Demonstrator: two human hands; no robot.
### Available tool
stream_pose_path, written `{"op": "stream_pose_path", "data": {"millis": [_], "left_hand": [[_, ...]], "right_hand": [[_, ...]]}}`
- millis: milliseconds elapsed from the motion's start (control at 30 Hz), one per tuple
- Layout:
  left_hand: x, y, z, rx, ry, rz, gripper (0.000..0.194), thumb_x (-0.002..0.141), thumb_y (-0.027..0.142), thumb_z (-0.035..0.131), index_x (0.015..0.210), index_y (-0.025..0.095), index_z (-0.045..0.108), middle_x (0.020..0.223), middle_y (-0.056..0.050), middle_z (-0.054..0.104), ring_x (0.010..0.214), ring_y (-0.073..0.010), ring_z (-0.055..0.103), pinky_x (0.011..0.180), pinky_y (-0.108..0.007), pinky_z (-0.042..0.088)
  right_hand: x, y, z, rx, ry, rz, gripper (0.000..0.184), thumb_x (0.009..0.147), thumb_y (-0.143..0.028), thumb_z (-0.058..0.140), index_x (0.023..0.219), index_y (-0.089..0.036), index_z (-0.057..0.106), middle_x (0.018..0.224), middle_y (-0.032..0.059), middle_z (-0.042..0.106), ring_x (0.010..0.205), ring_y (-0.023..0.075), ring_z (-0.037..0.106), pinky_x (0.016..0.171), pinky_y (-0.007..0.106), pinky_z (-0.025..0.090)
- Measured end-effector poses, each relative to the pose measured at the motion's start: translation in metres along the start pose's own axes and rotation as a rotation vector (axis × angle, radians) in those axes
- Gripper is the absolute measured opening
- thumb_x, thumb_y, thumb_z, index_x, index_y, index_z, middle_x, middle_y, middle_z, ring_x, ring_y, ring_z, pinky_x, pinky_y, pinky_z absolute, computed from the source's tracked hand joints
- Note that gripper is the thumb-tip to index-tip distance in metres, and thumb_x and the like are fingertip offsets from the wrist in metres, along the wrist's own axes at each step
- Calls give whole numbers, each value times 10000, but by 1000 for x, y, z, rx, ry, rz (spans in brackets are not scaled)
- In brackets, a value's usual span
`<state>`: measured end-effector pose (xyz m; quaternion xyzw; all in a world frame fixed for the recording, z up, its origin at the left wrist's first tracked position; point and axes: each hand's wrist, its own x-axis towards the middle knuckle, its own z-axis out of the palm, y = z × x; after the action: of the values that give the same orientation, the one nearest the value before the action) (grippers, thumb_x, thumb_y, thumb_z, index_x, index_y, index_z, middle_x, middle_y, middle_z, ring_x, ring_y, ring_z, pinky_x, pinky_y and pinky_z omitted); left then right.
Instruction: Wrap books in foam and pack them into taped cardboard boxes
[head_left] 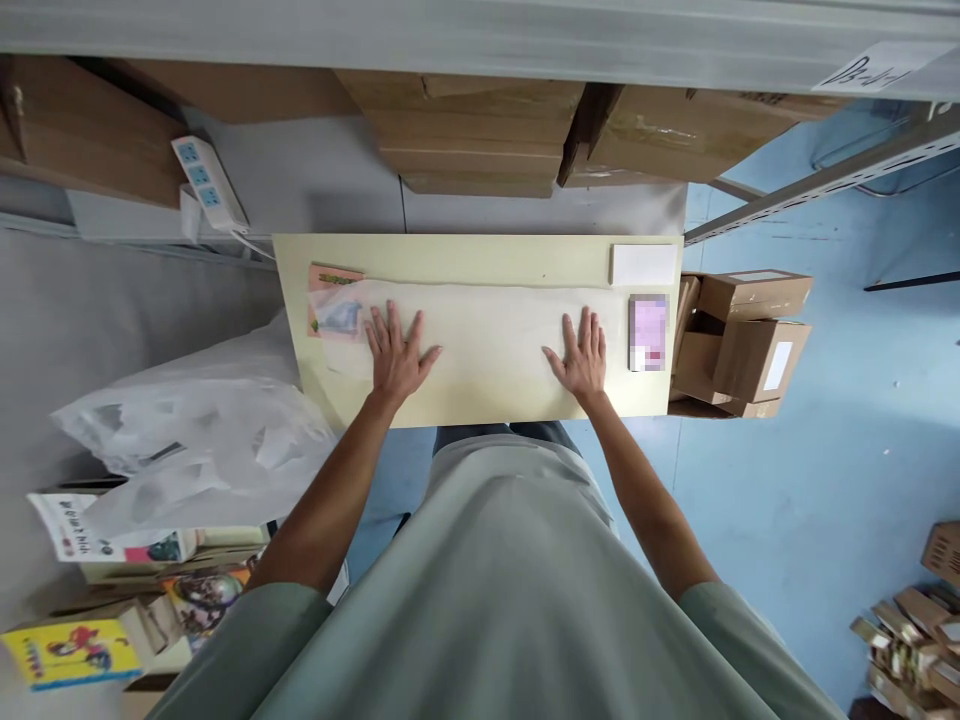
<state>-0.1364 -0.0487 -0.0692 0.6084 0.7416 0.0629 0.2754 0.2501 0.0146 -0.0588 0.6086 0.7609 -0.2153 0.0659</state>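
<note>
A: Where are the person's hands?
B: Both lie palm down on a long, pale, see-through sheet (487, 330) stretched along the bench (480, 405). The left hand (399, 355) is near its left end, the right hand (581, 352) towards its right. Fingers are spread, gripping nothing.

A: Why so far apart?
B: Probably to press the thin sheet flat along its length; one hand alone would likely leave an end loose.

A: What is under it?
B: Its left end overlaps a pinkish printed card (334, 276), just beyond the left hand. Colours show through, so the sheet seems translucent. I cannot tell whether it is film or a flattened bag.

A: And at the other end?
B: A white rectangular block (643, 265) sits at the bench's far right corner, with a blurred purple packet (649, 325) nearer the person. Both lie right of the right hand, perhaps set there to leave the middle to the sheet.

A: Anything beside the bench?
B: A crumpled white plastic bag (217, 430) on the left, above printed books (86, 650); cardboard boxes (761, 350) on the right. Both seem placed within reach.
</note>
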Motion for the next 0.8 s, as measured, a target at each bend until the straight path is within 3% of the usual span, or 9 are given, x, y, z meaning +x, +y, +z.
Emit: {"op": "stream_pose_path", "data": {"millis": [100, 200, 333, 433, 533, 633, 800], "left_hand": [[0, -11, -12, 10, 30, -9, 1071, 1027, 798, 519, 1804, 101, 281, 1902, -269, 28, 1758, -504, -114, 1374, -775, -35], [8, -26, -23, 25, 61, -26, 1124, 1026, 816, 510, 1813, 71, 208, 1897, -285, 17, 1769, -480, -83, 1403, -725, 5], [23, -45, -29, 43, 43, -24, 1166, 1007, 841, 537, 1802, 47, 223, 1891, -298, 58, 1772, -481, -55, 1408, -710, -14], [30, -54, -28, 45, 33, -19, 1203, 980, 851, 584, 1802, 45, 231, 1892, -294, 50, 1769, -491, -62, 1408, -704, -43], [30, -67, -31, 42, 33, -19, 1222, 972, 855, 596, 1817, 63, 206, 1899, -272, 26, 1769, -488, -66, 1409, -700, -41], [26, -85, -38, 29, 8, 5, 1164, 993, 826, 587, 1824, 94, 230, 1910, -228, 12, 1768, -484, -88, 1413, -691, -30], [21, -110, -43, -12, 36, 24, 1129, 984, 842, 579, 1808, 116, 318, 1909, -208, 90, 1772, -481, -36, 1423, -674, -21]], "right_hand": [[-5, 9, -2, 22, 14, -25, 883, 1133, -684, 449, 1824, -163, 274, 1917, 205, 100, 1792, 412, 44, 1391, 713, 196], [0, -9, -4, 24, 11, -17, 978, 1110, -711, 486, 1828, -101, 222, 1910, 244, 74, 1786, 445, 13, 1389, 726, 186], [23, -80, -1, 21, -24, -112, 1017, 1108, -731, 472, 1838, -94, 165, 1918, 220, 35, 1785, 447, -43, 1410, 701, 157], [42, -144, 13, 43, -44, -231, 972, 1119, -730, 443, 1848, -150, 167, 1927, 167, 59, 1791, 414, -40, 1428, 662, 140], [54, -186, 30, 54, -63, -278, 927, 1130, -719, 429, 1845, -175, 205, 1925, 152, 101, 1795, 396, -8, 1436, 636, 128], [55, -200, 39, 23, -61, -252, 912, 1130, -729, 417, 1840, -188, 236, 1927, 138, 102, 1796, 386, -13, 1439, 622, 128], [53, -198, 47, -1, -30, -243, 938, 1104, -774, 449, 1828, -199, 290, 1926, 136, 107, 1792, 409, 26, 1429, 640, 162]]}}
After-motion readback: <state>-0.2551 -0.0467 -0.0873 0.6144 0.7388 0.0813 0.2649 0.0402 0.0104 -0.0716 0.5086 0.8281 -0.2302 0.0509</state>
